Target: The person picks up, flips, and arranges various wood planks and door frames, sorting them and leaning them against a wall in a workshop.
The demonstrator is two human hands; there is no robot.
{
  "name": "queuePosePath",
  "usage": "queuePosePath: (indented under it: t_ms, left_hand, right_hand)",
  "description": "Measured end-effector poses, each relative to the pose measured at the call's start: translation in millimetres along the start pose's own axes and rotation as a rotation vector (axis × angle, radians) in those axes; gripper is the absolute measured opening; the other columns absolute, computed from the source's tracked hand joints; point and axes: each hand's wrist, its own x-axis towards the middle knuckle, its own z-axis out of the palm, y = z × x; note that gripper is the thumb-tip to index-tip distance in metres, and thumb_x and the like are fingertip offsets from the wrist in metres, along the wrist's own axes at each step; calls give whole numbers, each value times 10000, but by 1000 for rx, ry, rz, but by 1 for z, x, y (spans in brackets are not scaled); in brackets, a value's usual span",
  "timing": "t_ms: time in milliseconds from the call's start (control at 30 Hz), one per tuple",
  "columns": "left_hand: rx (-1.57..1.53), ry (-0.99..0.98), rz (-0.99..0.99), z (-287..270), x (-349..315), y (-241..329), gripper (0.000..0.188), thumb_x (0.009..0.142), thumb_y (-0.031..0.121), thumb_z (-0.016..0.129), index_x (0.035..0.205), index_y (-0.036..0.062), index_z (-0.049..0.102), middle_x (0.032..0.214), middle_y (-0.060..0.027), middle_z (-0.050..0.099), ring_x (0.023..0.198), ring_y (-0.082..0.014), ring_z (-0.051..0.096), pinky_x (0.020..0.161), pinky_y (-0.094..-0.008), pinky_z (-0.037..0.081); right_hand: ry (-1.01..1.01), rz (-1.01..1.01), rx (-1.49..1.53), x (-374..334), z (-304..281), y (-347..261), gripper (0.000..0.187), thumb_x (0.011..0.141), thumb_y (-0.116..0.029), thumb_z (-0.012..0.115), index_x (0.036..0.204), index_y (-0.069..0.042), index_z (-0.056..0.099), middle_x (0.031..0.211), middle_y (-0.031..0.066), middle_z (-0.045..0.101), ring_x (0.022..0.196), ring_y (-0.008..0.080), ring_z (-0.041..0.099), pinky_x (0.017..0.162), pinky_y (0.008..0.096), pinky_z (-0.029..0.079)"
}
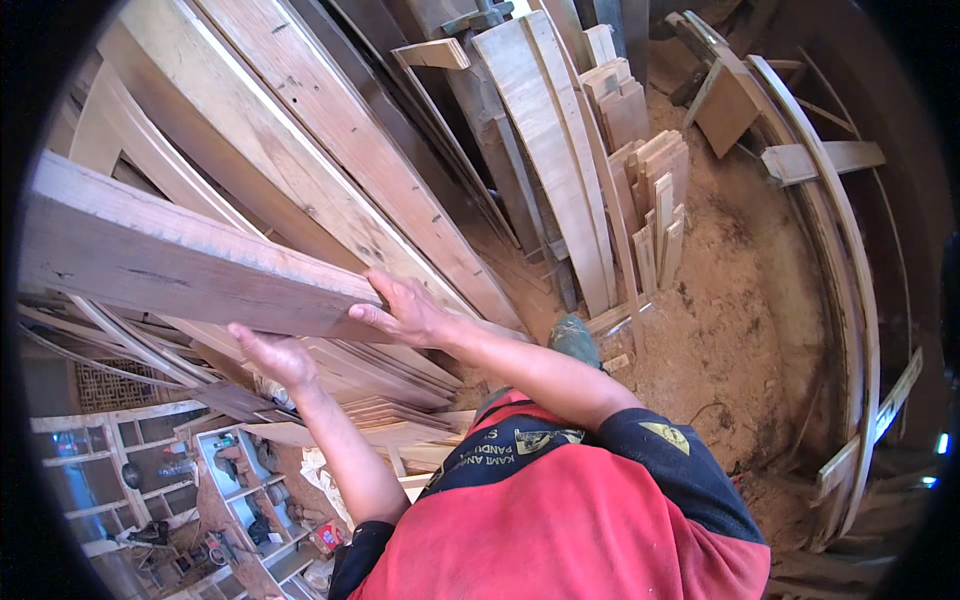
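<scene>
A long, thick wooden plank (200, 260) reaches from the far left edge to the middle of the view, tilted and raised above the other timber. My right hand (405, 312) grips its near end, with the thumb against the side face and fingers at the upper edge. My left hand (275, 357) bears the same plank from below, farther along its length. Its thumb points left along the lower edge, and some of its fingers are hidden by the wood.
Long boards (330, 140) lean ahead of me. Shorter board offcuts (655, 170) stand in a stack to their right, near sawdust-covered ground (730, 320). Curved wooden strips (850, 300) run along the right. At lower left is a compartmented tray (235, 480) with tools, beside a wooden frame (120, 455).
</scene>
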Motion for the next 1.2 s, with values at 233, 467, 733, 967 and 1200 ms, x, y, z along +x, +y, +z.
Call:
queuePosePath:
  t_ms: [233,467,733,967,1200]
  left_hand:
    - [112,-57,74,6,-4,-19,1050,879,807,445,1493,-32,300,1502,-220,366,1374,-375,388,1152,-531,330]
    - [41,-7,33,50,-52,19,1117,806,875,459,1505,20,296,1483,-219,384,1362,-388,401,1159,-552,324]
    - [162,30,309,136,-50,119,1069,821,842,494,1512,49,301,1492,-214,392,1379,-383,398,1153,-536,347]
    - [60,72,158,178,-46,141,1091,805,842,523,1549,102,225,1516,-196,332,1400,-370,362,1149,-522,368]
    - [-30,-93,186,169,-22,41,1014,860,762,563,1404,-76,390,1417,-173,471,1273,-287,492,1083,-452,410]
  right_hand:
    - [-31,94,-115,-13,-12,6,614,956,-620,502,1053,-14,499,916,265,627,866,465,614,720,525,465]
    - [174,-154,-158,-43,-31,-1,686,893,-643,594,1106,9,581,841,208,665,729,394,670,636,468,531]
    - [258,-270,-200,-12,-91,-90,714,822,-645,688,1092,8,587,826,175,667,700,360,675,560,432,518]
    - [355,-342,-206,6,-135,-110,683,836,-627,689,1062,12,602,773,187,637,665,363,666,555,428,514]
    - [318,-239,-287,17,-150,-36,603,942,-546,602,1117,30,586,867,226,665,763,383,694,631,420,540]
